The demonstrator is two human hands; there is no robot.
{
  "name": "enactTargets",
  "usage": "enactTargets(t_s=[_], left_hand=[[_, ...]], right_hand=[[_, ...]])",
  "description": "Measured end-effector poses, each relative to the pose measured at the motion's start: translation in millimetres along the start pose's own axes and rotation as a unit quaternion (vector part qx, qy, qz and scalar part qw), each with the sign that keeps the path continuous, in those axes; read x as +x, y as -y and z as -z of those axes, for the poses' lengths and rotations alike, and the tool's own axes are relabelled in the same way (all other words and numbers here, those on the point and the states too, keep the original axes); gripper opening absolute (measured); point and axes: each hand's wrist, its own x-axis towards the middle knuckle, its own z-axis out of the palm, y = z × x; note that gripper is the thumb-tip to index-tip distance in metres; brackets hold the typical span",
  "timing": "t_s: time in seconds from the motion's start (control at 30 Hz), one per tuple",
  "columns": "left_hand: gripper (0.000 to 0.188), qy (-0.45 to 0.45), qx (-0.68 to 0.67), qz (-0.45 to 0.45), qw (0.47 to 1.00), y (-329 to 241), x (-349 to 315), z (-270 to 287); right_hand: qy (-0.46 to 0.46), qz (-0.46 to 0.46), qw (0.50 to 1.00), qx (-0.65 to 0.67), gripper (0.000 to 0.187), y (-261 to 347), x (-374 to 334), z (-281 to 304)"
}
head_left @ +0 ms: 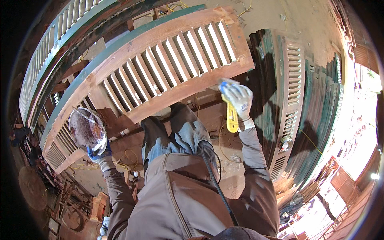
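Seen from our head, our hands are well apart. At the left of the frame, our gloved left hand [100, 153] holds tight to the low edge of a round bowl [77, 140] with brown stuff [90, 130] in it. Right of the middle, our gloved right hand [241, 100] is wrapped around a yellow tool [231, 118]. A big wooden shutter [160, 102] slants across the top middle. The yellow tool is near its low edge; we can't tell if they touch. More shutters [290, 92] are lined up at the right.

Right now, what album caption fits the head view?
Left hand holding bowl, right hand gripping yellow tool, beside louvered shutter.
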Motion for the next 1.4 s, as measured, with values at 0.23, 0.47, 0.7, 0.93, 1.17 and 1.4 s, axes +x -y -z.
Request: enactTargets(t_s=[0.23, 0.47, 0.7, 0.93, 1.17, 1.4], left_hand=[[0.040, -0.056, -0.037, 0.038, 0.997, -2.4, -8.6, -18.8], [0.032, -0.060, -0.051, 0.039, 0.996, 0.0, -10.5, -19.6], [0.068, -0.044, -0.071, 0.062, 0.995, -5.1, 5.4, 4.8], [0.055, -0.044, -0.054, 0.048, 0.996, -3.5, 11.9, 15.4], [0.052, -0.023, -0.065, 0.058, 0.996, -1.1, 14.1, 16.7], [0.058, -0.057, -0.051, 0.014, 0.997, -0.3, 28.0, 41.7]], right_hand=[[-0.055, -0.066, 0.993, -0.083, 0.034, -33.2, 7.7, -25.2], [-0.031, -0.116, 0.991, -0.053, 0.028, -11.8, -15.6, -40.9], [-0.088, -0.086, 0.992, -0.019, 0.032, -32.4, 7.0, -10.8], [-0.006, -0.060, 0.998, 0.032, 0.035, -35.2, 19.1, 1.0], [-0.065, -0.104, 0.992, 0.039, 0.036, -33.5, 25.5, 18.9], [0.026, -0.112, 0.984, 0.135, 0.031, 4.5, 25.9, 30.1]])
